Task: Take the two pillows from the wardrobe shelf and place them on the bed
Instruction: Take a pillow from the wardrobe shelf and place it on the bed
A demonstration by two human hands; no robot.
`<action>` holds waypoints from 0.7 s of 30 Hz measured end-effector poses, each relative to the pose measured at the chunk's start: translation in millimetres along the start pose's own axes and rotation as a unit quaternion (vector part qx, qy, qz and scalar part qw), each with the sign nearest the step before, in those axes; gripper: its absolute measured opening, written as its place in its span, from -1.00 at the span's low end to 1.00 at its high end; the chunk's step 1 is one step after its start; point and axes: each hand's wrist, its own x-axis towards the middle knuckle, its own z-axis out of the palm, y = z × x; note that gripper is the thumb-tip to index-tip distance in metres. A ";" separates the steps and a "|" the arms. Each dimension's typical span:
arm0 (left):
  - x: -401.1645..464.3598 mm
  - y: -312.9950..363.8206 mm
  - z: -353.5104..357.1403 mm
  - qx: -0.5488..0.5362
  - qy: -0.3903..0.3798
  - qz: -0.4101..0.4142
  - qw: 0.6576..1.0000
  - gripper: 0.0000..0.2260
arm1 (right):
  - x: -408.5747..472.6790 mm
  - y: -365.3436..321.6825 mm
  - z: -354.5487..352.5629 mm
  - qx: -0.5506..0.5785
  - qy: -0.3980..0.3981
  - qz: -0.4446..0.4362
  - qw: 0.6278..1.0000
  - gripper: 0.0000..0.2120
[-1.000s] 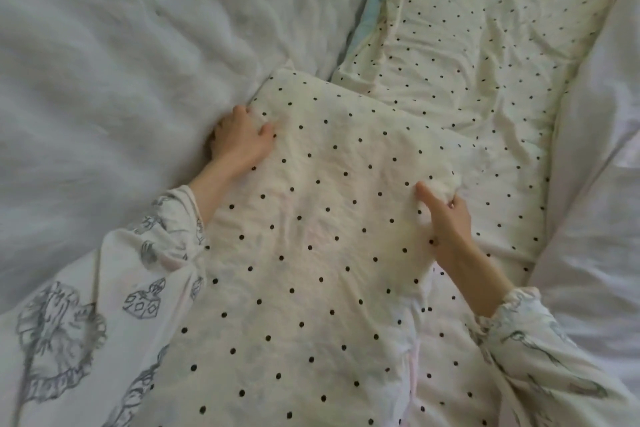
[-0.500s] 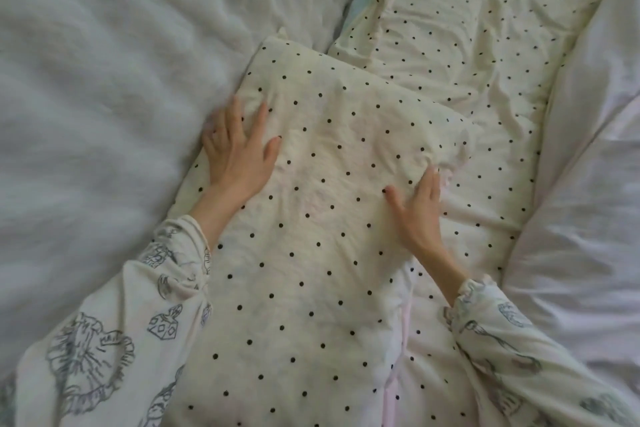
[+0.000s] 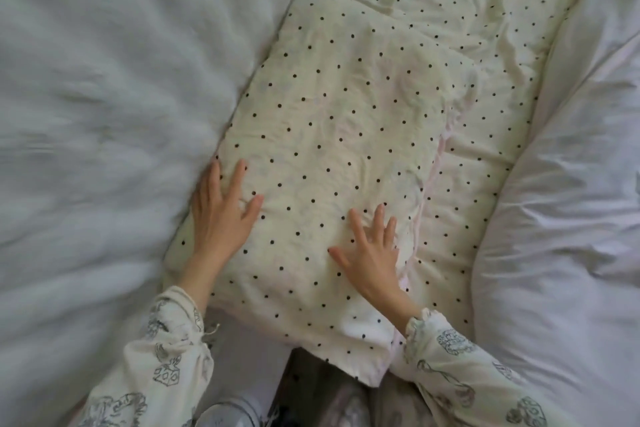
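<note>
Both hands lie flat with fingers spread, palms down, gripping nothing. The left hand [image 3: 221, 215] presses on the near left edge of the top pillow [image 3: 332, 156], its fingers reaching up along the border where the pillow meets the white duvet [image 3: 97, 107]. The right hand [image 3: 372, 253] rests flat on the pillow's near right part, just inside its right edge, thumb stretched out to the left. The two hands are well apart, with dotted cloth between them. Both wrists come out of loose cream sleeves [image 3: 460, 367] printed with grey line drawings and gathered at the cuff.

The top pillow is a soft, flat rectangle in pale yellow crinkled cotton with small black dots. Its long axis runs from the near edge of the bed away from the person, tilted a little to the right, and its far left corner points up toward the top of the view. A pale pink seam shows along its right side.

It lies partly over the second pillow [image 3: 485, 45], in the same dotted cloth, which stretches further away and to the right. Both lie on the bed, sunk between the puffy, wrinkled white duvet on the left and more white bedding [image 3: 571, 218] on the right.
</note>
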 end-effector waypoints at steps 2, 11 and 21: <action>-22.6 -5.3 7.2 0.003 0.000 -0.015 1.000 -0.38 | -10.9 -0.9 7.4 -0.022 -0.013 -0.010 1.000 -0.27; -57.9 -9.4 -11.5 -0.005 -0.107 -0.087 0.990 -0.38 | -54.4 -3.1 -16.2 0.025 -0.125 -0.004 0.992 -0.31; -76.4 112.0 -87.2 -0.106 -0.092 0.106 0.984 -0.60 | -125.8 4.5 -158.4 0.142 0.013 0.055 0.988 -0.43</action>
